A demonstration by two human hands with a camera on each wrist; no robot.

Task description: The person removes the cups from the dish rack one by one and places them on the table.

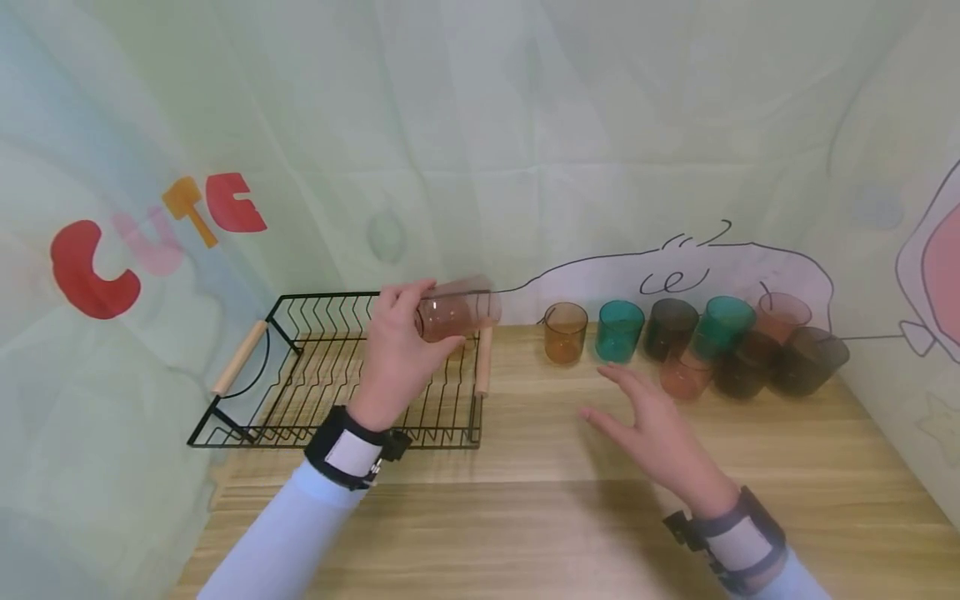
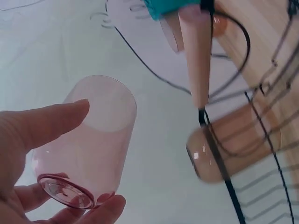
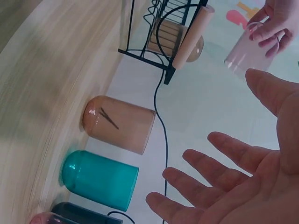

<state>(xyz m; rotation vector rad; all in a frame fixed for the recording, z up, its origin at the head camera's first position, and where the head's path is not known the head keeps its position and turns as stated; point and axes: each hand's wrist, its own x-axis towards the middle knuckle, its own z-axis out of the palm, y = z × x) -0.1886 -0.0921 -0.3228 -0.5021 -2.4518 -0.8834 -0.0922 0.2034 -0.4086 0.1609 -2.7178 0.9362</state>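
My left hand (image 1: 397,354) grips a clear pink glass (image 1: 468,307) above the right end of a black wire dish rack (image 1: 300,346). The glass is tipped on its side, its mouth pointing right, and in the left wrist view the thumb and fingers hold it near its base. An amber glass (image 2: 233,144) is in the rack below it, mostly hidden in the head view. My right hand (image 1: 656,425) is held over the table with fingers spread, holding nothing. Nearest to it are a teal glass (image 1: 619,332) and a reddish glass (image 1: 685,377).
Another amber glass (image 1: 565,335) stands right of the rack, left of the teal one. Further right cluster a dark glass (image 1: 670,329), a second teal glass (image 1: 726,323), a pink glass (image 1: 783,315) and more dark ones. A printed curtain (image 1: 480,167) hangs behind the wooden table (image 1: 525,517).
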